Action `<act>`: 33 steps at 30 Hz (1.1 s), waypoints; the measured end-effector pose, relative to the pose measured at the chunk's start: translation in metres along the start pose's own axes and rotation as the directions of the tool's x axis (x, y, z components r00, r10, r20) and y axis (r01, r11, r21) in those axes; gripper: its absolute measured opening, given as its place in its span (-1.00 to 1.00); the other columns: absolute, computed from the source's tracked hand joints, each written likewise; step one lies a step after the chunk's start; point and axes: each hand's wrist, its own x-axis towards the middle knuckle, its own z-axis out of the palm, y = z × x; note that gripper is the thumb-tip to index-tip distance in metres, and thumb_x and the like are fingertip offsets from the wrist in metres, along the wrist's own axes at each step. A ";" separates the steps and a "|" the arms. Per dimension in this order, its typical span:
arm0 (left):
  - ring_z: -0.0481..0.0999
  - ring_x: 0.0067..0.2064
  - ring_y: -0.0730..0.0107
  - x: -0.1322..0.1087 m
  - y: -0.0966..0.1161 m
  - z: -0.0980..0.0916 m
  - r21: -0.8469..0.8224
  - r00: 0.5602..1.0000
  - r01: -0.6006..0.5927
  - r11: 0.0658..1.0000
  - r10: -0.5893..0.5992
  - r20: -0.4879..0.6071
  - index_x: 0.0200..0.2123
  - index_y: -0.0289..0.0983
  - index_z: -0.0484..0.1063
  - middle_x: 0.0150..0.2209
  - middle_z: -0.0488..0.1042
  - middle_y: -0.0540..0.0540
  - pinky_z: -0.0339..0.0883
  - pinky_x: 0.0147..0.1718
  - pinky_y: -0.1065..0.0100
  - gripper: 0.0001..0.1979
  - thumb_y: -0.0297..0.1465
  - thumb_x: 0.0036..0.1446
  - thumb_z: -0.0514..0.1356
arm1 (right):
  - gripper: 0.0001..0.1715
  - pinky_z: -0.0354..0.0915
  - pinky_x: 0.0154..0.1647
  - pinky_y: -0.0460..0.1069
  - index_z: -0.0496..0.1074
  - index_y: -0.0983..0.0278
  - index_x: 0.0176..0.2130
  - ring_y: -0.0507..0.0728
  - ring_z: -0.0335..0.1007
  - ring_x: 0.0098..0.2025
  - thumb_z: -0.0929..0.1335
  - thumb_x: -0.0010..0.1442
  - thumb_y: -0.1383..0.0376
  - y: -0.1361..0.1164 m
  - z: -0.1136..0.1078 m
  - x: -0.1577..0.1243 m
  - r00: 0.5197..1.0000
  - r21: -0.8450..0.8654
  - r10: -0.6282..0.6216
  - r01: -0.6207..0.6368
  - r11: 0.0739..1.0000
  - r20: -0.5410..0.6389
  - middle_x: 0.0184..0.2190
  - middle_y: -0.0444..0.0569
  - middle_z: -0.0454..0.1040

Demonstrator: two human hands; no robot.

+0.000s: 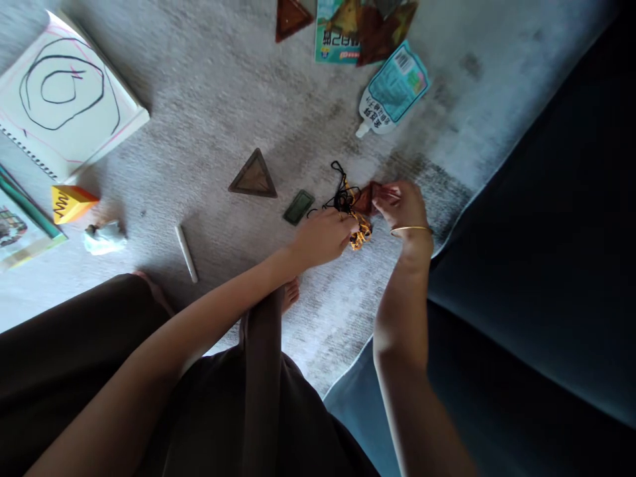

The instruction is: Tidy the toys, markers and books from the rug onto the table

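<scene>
My left hand (pixel 325 235) is closed on a tangled bundle of black and orange cord (pixel 361 232), whose black loops spread out above it. Fingers of my right hand (pixel 405 205), with a thin gold bangle at the wrist, pinch a reddish translucent tile (pixel 366 199) beside the cord. Part of that tile is covered by the fingers and the cord. A small green rectangular tile (pixel 299 207) lies just left of the cord. Farther left is a brown-grey triangular tile (pixel 254 175) on the rug.
Above lie a blue-white pouch (pixel 395 89), a red triangular tile (pixel 292 18) and a teal booklet (pixel 338 53) under amber tiles. Leftward are a white pen (pixel 186 254), a crumpled pale wrapper (pixel 105 238), a yellow block (pixel 72 203) and a sketchbook (pixel 64 93). A dark blue sofa (pixel 536 265) borders the right.
</scene>
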 end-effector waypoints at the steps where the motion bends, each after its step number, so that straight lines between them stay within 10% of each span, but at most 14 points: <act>1: 0.47 -0.03 0.18 -0.001 -0.004 0.002 0.027 1.000 0.006 1.000 -0.007 0.021 -0.15 -0.29 0.48 -0.16 0.55 -0.17 0.30 0.02 0.14 -0.76 -0.50 0.24 0.03 | -0.72 0.33 0.03 0.15 0.39 0.21 -0.22 0.20 0.39 -0.08 0.43 0.00 0.29 0.001 0.000 0.002 1.000 -0.024 0.004 -0.003 1.000 0.025 -0.18 0.05 0.45; 6: 0.46 -0.01 0.21 -0.035 -0.027 -0.001 -0.002 0.997 0.067 0.998 -0.067 0.047 -0.12 -0.27 0.48 -0.11 0.54 -0.15 0.30 0.06 0.17 -0.73 -0.48 0.28 0.00 | -0.32 0.37 -0.08 0.21 0.33 0.23 -0.02 0.21 0.38 -0.18 0.50 -0.16 0.29 0.008 0.006 -0.011 0.992 0.011 0.113 -0.114 0.993 0.060 -0.28 -0.06 0.38; 15: 0.40 0.08 0.23 -0.054 -0.021 0.000 -0.071 0.996 0.087 0.994 -0.088 -0.019 -0.04 -0.26 0.44 -0.01 0.50 -0.16 0.28 0.13 0.18 -0.70 -0.53 0.25 0.00 | -0.78 0.42 -0.16 0.14 0.42 0.25 -0.24 0.19 0.43 -0.26 0.38 0.04 0.25 -0.017 -0.001 -0.047 0.976 0.119 0.143 -0.124 0.985 -0.166 -0.28 0.04 0.50; 20: 0.43 0.04 0.21 -0.042 -0.022 -0.011 -0.066 0.997 0.081 0.995 -0.081 0.004 -0.06 -0.26 0.45 -0.04 0.51 -0.14 0.31 0.09 0.17 -0.72 -0.51 0.26 0.01 | -0.75 0.37 -0.03 0.22 0.41 0.20 -0.16 0.26 0.39 -0.10 0.35 0.12 0.20 -0.020 -0.005 -0.048 0.882 -0.007 0.128 -0.147 0.989 -0.453 -0.19 0.06 0.43; 33: 0.48 0.01 0.30 -0.058 -0.013 -0.028 -0.198 0.993 -0.001 0.980 -0.022 -0.113 -0.13 -0.21 0.47 -0.06 0.54 -0.11 0.36 0.05 0.22 -0.72 -0.55 0.25 0.00 | -0.27 0.19 0.16 0.37 0.27 0.27 0.13 0.38 0.24 0.13 0.43 -0.03 0.25 -0.007 0.024 0.000 0.982 -0.031 0.095 -0.102 0.994 -0.165 0.03 0.18 0.31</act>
